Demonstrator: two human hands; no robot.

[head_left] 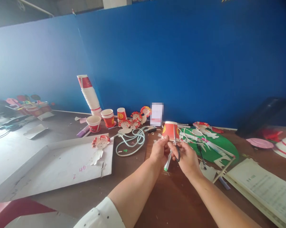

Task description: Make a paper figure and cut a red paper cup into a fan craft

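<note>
My left hand (160, 151) grips a red and white paper cup (170, 129), held upside down above the brown table. My right hand (187, 155) is closed on black-handled scissors (176, 145), whose blades reach up against the cup's side. A white pen with a green tip (167, 163) hangs below my hands; which hand holds it I cannot tell.
A leaning stack of paper cups (89, 95) and loose cups (108, 117) stand by the blue wall. A coiled white cable (130, 141), a flat white cardboard sheet (62, 164), a green sheet with cut-outs (211, 145) and printed papers (263, 190) surround my hands.
</note>
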